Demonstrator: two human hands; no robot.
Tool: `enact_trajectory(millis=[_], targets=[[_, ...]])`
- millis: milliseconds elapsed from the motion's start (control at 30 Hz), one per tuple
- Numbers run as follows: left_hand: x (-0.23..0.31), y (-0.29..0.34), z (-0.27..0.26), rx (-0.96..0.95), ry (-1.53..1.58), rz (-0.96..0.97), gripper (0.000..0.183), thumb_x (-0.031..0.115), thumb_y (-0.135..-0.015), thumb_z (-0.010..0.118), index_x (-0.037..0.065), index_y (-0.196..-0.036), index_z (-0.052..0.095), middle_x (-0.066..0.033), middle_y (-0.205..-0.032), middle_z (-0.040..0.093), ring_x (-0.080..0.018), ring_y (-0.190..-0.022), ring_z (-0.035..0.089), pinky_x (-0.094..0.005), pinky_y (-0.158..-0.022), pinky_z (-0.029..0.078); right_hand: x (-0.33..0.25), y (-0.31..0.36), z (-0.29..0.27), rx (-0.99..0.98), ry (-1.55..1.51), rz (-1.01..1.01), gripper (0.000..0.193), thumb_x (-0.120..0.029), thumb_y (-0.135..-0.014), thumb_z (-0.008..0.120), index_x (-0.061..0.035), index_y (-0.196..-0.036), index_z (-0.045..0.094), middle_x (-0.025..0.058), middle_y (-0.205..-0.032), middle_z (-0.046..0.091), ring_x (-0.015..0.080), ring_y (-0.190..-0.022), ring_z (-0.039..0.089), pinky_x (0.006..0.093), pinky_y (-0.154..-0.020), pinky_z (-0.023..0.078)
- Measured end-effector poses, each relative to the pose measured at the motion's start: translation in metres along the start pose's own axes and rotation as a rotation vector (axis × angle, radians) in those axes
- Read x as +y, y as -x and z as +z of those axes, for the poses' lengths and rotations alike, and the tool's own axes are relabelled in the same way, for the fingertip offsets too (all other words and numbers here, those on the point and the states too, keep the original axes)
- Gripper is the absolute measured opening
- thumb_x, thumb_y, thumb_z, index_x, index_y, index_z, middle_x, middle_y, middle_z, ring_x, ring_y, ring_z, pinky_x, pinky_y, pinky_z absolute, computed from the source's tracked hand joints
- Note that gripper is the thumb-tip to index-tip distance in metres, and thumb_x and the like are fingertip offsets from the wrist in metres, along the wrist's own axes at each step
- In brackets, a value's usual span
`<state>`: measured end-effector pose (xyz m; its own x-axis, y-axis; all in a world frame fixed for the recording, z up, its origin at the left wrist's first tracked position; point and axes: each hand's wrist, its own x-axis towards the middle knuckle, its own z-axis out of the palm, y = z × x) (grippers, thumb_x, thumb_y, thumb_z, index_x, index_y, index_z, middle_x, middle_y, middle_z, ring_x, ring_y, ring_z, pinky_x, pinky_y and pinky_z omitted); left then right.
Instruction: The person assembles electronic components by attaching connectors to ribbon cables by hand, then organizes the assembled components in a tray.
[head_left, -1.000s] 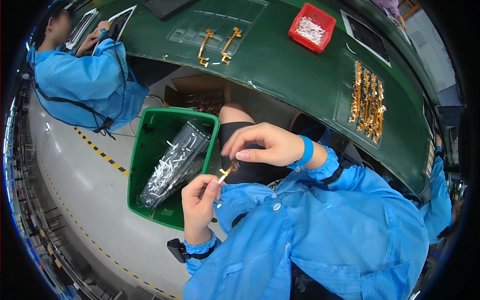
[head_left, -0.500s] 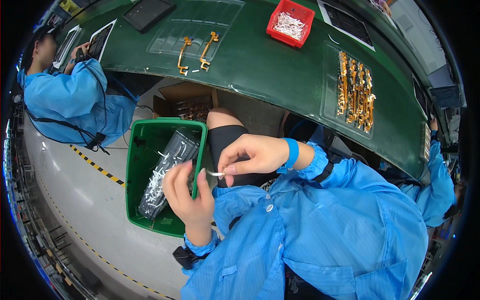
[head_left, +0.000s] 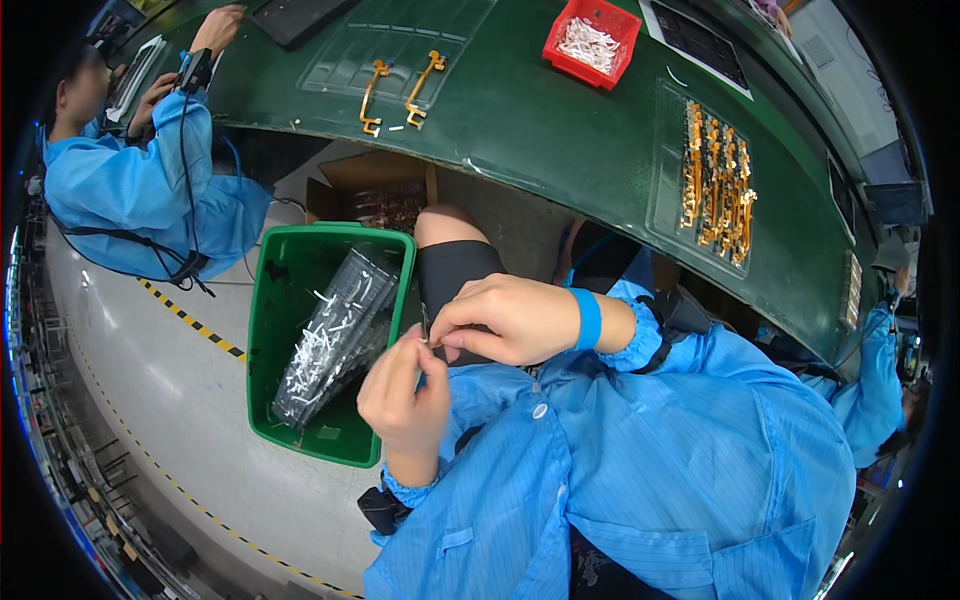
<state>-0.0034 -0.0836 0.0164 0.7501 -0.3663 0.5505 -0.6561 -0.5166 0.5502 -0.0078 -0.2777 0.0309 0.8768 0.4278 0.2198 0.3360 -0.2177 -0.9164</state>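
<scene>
My left hand (head_left: 403, 392) and my right hand (head_left: 512, 320) meet above my lap, beside the green bin. Thumb and fingers of each are pinched closed, fingertip to fingertip. Between them shows a tiny piece of a thin white strip (head_left: 424, 341); the rest is hidden by the fingers. A blue band circles my right wrist. Just left of my hands, the green bin (head_left: 262, 330) holds dark plastic trays (head_left: 352, 285) strewn with small white strips (head_left: 318, 352).
On the green bench (head_left: 545, 140) lie two orange flex cables (head_left: 372, 98), a clear tray of several more cables (head_left: 690, 235), and a red box (head_left: 625, 60) of white pieces. A cardboard box (head_left: 385, 168) stands underneath. A co-worker (head_left: 120, 215) sits at left, another (head_left: 870, 380) at right.
My left hand has moved right and closed its fingertips against my right hand's. The curved white strip between them is now mostly covered. The left co-worker has raised an arm over the bench.
</scene>
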Motion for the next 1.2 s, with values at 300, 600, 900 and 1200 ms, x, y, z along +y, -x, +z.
enact_trajectory(millis=[300,600,900,1200], targets=[[-0.123,0.072,-0.063,0.318,-0.175,-0.685,0.018,0.008,-0.09,0.063,-0.005,-0.098,0.071,-0.0162,-0.086,0.072,-0.0213,-0.074,0.068,-0.0323,-0.069,0.052,-0.006,0.001,-0.011,-0.008,-0.294,0.163,0.019,-0.012,-0.091,0.055,0.0012,-0.102,0.065,0.0067,-0.082,0.071,0.016,-0.078,0.067,0.0292,-0.074,0.052],[-0.101,0.055,-0.053,0.153,-0.22,-0.88,0.026,0.023,-0.092,0.065,-0.003,-0.089,0.067,-0.0082,-0.072,0.067,-0.0159,-0.064,0.062,-0.0315,-0.062,0.05,-0.012,-0.004,-0.014,-0.077,-0.457,0.234,0.019,-0.011,-0.092,0.054,0.0022,-0.102,0.064,0.0066,-0.085,0.07,0.0134,-0.083,0.065,0.0281,-0.079,0.051],[-0.022,0.023,-0.012,-0.26,1.302,-0.784,0.039,0.027,-0.104,0.04,-0.004,-0.125,0.049,-0.0174,-0.116,0.063,-0.0241,-0.104,0.063,-0.0324,-0.087,0.05,-0.018,0.008,-0.018,-0.08,-0.449,0.274,0.017,-0.01,-0.093,0.055,0.0026,-0.102,0.064,0.0072,-0.086,0.07,0.0128,-0.085,0.065,0.027,-0.08,0.051],[-0.004,0.005,0.005,-0.235,1.254,-1.033,0.019,0.016,-0.099,0.052,0.002,-0.112,0.052,-0.0107,-0.102,0.062,-0.0183,-0.092,0.062,-0.0292,-0.078,0.049,-0.011,0.026,-0.025,-0.075,-0.458,0.288,0.017,-0.01,-0.093,0.056,0.0026,-0.101,0.064,0.0075,-0.087,0.071,0.0134,-0.086,0.066,0.0285,-0.082,0.051]])
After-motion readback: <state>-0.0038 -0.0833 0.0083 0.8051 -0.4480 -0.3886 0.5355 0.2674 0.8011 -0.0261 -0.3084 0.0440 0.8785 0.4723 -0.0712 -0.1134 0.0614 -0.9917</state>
